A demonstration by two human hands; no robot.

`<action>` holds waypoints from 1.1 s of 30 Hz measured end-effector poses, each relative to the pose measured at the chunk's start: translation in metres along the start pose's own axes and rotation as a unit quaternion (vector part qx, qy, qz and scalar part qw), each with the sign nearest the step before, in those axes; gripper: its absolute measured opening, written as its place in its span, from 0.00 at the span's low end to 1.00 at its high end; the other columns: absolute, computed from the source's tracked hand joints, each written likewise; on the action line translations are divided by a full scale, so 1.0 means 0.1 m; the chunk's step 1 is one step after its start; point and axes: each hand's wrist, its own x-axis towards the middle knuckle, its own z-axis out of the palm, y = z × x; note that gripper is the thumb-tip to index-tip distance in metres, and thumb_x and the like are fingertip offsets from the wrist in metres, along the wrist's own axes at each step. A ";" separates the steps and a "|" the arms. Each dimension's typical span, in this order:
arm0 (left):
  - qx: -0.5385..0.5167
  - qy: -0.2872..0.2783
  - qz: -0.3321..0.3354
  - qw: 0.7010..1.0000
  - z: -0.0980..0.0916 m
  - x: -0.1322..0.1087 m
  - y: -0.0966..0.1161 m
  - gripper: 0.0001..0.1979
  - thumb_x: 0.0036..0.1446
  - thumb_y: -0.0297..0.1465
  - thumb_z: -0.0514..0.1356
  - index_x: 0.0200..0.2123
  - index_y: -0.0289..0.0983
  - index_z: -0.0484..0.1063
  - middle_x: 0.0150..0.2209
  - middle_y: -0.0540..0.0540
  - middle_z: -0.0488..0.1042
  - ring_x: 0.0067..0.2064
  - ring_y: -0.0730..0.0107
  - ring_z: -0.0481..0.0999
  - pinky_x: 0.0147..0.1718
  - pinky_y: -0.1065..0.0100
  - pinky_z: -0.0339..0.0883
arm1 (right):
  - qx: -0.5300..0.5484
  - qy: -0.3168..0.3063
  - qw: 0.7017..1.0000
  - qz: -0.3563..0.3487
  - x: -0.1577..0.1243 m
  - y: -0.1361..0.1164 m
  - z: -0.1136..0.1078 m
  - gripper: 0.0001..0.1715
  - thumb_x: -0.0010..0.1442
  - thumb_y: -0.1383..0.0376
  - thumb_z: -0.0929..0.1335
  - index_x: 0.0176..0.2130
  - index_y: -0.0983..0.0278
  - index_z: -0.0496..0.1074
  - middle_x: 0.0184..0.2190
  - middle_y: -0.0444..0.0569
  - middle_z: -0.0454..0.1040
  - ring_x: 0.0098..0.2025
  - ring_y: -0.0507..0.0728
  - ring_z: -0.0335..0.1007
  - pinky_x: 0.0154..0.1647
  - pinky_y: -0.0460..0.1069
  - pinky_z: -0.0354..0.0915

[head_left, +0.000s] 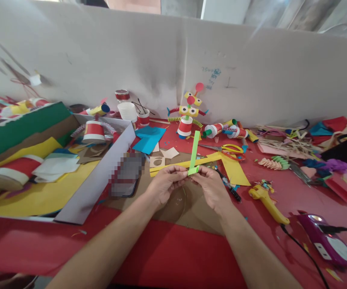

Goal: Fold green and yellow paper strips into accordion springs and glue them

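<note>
Both my hands pinch a bright green paper strip (194, 150) above the brown cardboard (203, 214). One length of the strip stands upright, and a folded part lies across it at the bottom. My left hand (169, 182) closes its fingertips on the left end of the fold. On the other side, my right hand (211, 184) grips the fold's right end. Behind my fingers lies a long yellow paper strip (208, 159). Beside my right hand rests a dark pen-like tool (231, 188). A pixelated phone (128, 174) lies left of my left hand.
Paper-cup figures (185, 126) stand by the wall. A white-sided box (107, 172) holding crafts is at left. To the right lie yellow-handled scissors (232, 149), a yellow glue gun (268, 202) with a cord, a purple power strip (330, 241) and paper scraps (339, 184).
</note>
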 end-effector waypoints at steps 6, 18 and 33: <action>0.024 0.002 0.019 1.000 0.01 -0.02 0.02 0.09 0.38 0.24 0.67 0.26 0.34 0.71 0.25 0.49 0.73 0.28 0.77 0.72 0.29 0.73 0.65 | -0.036 -0.009 0.999 -0.036 0.01 0.02 -0.04 0.11 0.39 0.63 0.74 0.27 0.64 0.73 0.23 0.43 0.73 0.26 0.51 0.65 0.30 0.47 0.60; 0.050 0.022 0.069 0.996 0.03 -0.02 0.01 0.10 0.39 0.28 0.67 0.28 0.34 0.72 0.26 0.49 0.73 0.27 0.77 0.71 0.28 0.74 0.61 | -0.082 -0.053 0.994 -0.051 -0.02 -0.07 -0.05 0.13 0.44 0.61 0.72 0.33 0.61 0.76 0.30 0.45 0.76 0.33 0.54 0.69 0.37 0.49 0.63; 0.018 0.022 0.063 0.998 0.08 -0.04 0.01 0.07 0.42 0.29 0.65 0.27 0.34 0.74 0.26 0.48 0.73 0.26 0.77 0.69 0.28 0.73 0.60 | -0.065 0.028 0.997 -0.034 -0.01 -0.04 0.01 0.07 0.45 0.61 0.71 0.24 0.64 0.75 0.21 0.45 0.74 0.27 0.53 0.67 0.33 0.49 0.61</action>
